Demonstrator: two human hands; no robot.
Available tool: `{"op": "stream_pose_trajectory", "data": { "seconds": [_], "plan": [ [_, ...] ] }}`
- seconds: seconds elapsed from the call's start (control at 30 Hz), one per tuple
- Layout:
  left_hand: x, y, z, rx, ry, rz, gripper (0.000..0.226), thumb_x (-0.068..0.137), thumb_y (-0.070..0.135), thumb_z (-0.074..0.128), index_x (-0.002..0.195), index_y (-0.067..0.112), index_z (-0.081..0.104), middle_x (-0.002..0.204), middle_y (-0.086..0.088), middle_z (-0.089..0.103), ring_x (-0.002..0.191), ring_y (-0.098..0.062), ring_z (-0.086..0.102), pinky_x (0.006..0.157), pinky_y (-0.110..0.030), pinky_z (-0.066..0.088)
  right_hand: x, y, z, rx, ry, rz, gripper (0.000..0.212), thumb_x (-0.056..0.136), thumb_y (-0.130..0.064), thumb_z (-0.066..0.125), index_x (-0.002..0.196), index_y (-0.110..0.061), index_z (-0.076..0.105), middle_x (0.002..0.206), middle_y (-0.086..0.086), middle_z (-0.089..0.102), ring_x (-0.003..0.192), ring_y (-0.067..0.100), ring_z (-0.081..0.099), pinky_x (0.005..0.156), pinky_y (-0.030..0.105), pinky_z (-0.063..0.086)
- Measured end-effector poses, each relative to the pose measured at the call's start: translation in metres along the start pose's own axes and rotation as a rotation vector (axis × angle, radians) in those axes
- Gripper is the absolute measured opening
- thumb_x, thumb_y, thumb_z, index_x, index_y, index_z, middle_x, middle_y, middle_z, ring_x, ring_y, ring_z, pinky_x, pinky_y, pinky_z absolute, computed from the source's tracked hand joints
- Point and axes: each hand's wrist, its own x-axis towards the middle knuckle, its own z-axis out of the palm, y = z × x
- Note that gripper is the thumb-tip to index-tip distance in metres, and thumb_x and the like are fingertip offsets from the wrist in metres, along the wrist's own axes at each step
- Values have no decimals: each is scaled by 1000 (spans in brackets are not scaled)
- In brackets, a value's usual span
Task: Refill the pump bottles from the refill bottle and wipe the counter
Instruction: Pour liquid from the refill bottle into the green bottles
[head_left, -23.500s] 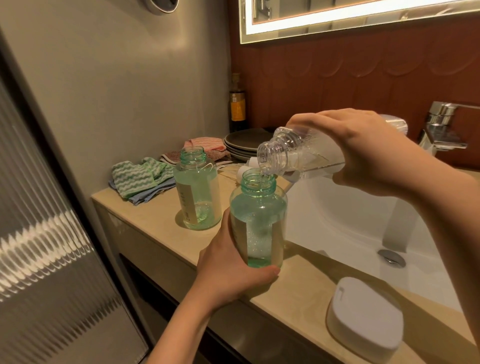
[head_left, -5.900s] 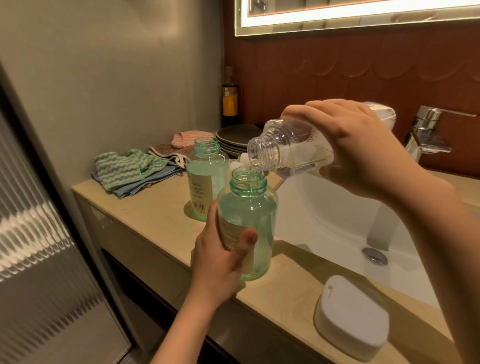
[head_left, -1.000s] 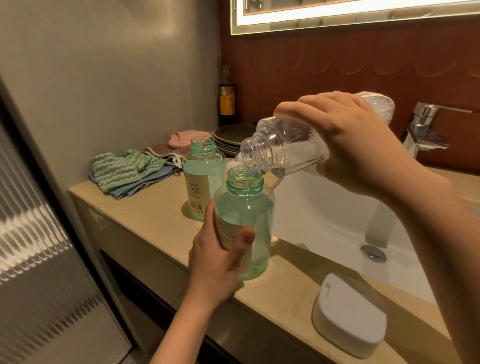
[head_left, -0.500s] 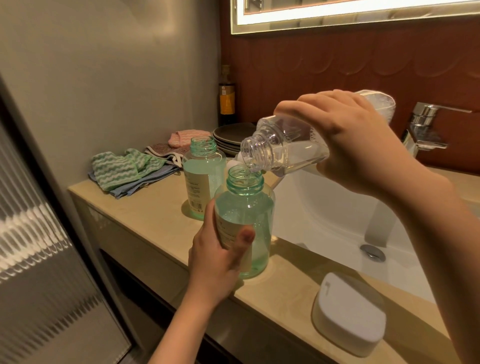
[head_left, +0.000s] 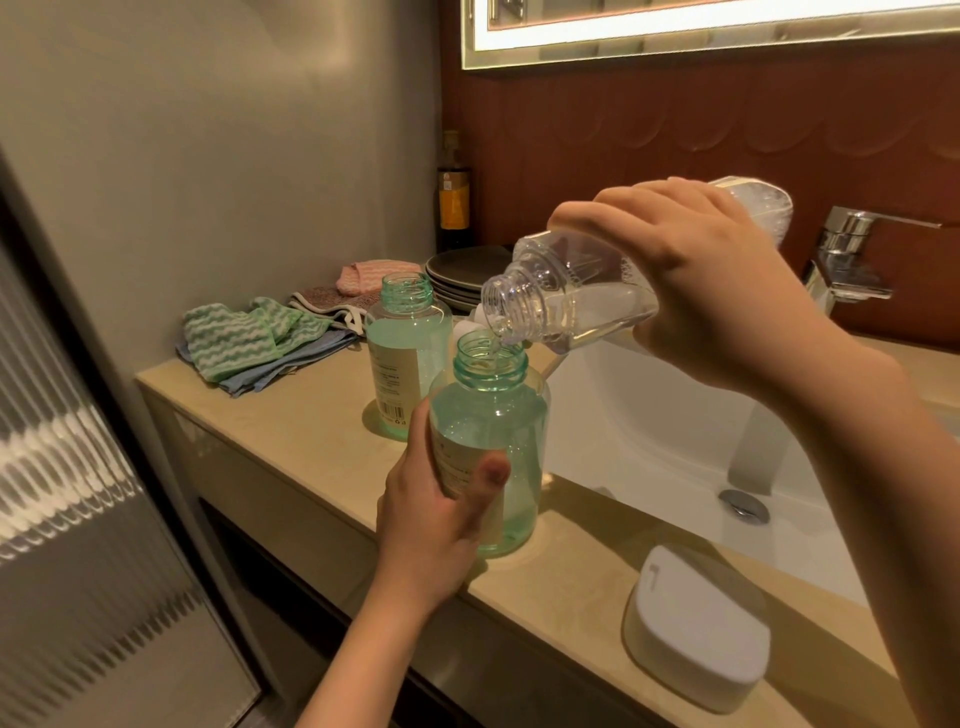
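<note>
My left hand (head_left: 431, 525) grips a green see-through pump bottle (head_left: 498, 431) with its pump off, standing on the beige counter (head_left: 306, 426) by the sink. My right hand (head_left: 711, 280) holds the clear refill bottle (head_left: 566, 291) tilted, mouth over the green bottle's open neck, with a thin stream of clear liquid falling in. The near bottle is mostly full. A second open green bottle (head_left: 405, 353) stands just behind it. White pump parts (head_left: 467, 325) show between the bottles, mostly hidden.
Folded cloths (head_left: 249, 338), green, blue and pink, lie at the counter's far left. Dark plates (head_left: 467, 275) and a dark bottle (head_left: 454, 197) stand in the corner. The white sink (head_left: 649, 447) and chrome tap (head_left: 852, 260) are to the right. A white soap box (head_left: 696, 629) sits near the front edge.
Since 23.5 s ago the near green bottle has filled much higher and the refill bottle has emptied. Over the last second both hands hold nearly still while pouring goes on.
</note>
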Motion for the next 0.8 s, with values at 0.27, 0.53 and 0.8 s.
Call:
{"op": "stream_pose_trajectory", "data": {
  "seconds": [0.27, 0.53, 0.8],
  "plan": [
    [0, 1, 0, 4, 3, 9, 83, 53, 97, 36, 118, 46, 41, 106, 27, 60, 103, -3, 60, 88, -38, 51, 0, -1, -1, -3, 11, -6, 81, 64, 13, 68, 135, -18, 44, 120, 11, 58, 108, 34, 52, 94, 45, 38],
    [0, -1, 0, -2, 1, 3, 85, 53, 97, 36, 119, 44, 42, 106, 31, 60, 102, 4, 58, 87, -29, 48, 0, -2, -2, -12, 6, -2, 80, 66, 11, 69, 136, -19, 44, 121, 11, 58, 109, 33, 51, 96, 45, 37],
    [0, 0, 0, 2, 9, 4, 87, 52, 97, 36, 119, 42, 42, 106, 28, 61, 102, -2, 60, 89, -34, 49, 1, -3, -4, -14, 9, -6, 79, 65, 12, 67, 134, -18, 46, 119, 12, 58, 108, 34, 52, 94, 45, 38]
  ]
}}
